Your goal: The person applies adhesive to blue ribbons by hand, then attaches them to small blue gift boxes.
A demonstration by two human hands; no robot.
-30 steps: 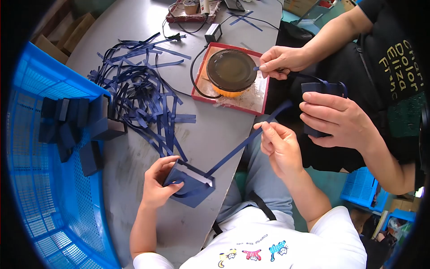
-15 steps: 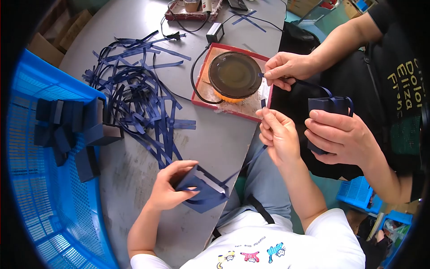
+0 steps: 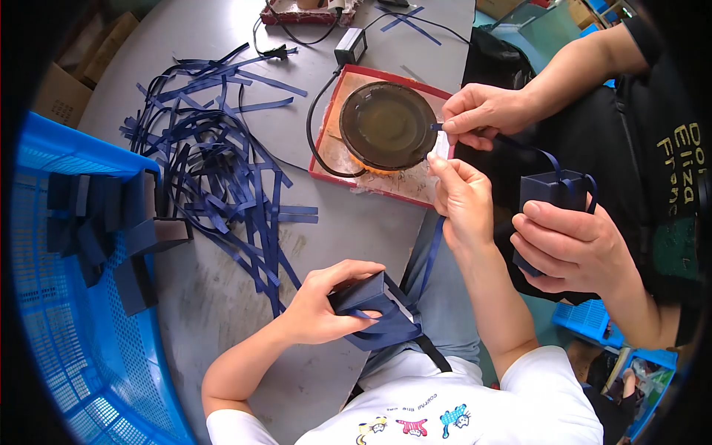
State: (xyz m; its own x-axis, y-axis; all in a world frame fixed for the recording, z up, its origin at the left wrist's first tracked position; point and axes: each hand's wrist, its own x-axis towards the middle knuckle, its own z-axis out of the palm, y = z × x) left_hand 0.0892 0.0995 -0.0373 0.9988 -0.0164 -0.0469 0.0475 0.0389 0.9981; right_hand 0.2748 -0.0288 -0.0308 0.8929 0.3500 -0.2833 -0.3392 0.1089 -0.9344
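My left hand [image 3: 330, 304] grips a small navy box [image 3: 378, 308], tilted above the table edge, fingers behind and thumb in front. From the box, a navy ribbon [image 3: 432, 256] runs up to my right hand [image 3: 466, 199]. That hand pinches the ribbon near its end, by the lower right rim of a round dark pan [image 3: 389, 124] holding a murky, glossy substance. Across from me, a co-worker's hand [image 3: 486, 115] holds another ribbon end at the pan's right rim. Their other hand [image 3: 575, 241] holds a second navy box [image 3: 552, 191] with ribbon through it.
A red-edged tray [image 3: 326, 148] carries the pan, with a cable and a small adapter [image 3: 351, 47] beside it. Loose navy ribbons [image 3: 222, 178] lie in a tangle on the grey table [image 3: 215, 297]. A blue basket [image 3: 96, 356] at left holds several navy boxes [image 3: 137, 285].
My right hand has moved up, bringing its ribbon end to the pan's rim. My left hand and the box have shifted right. The co-worker's ribbon end stays at the rim.
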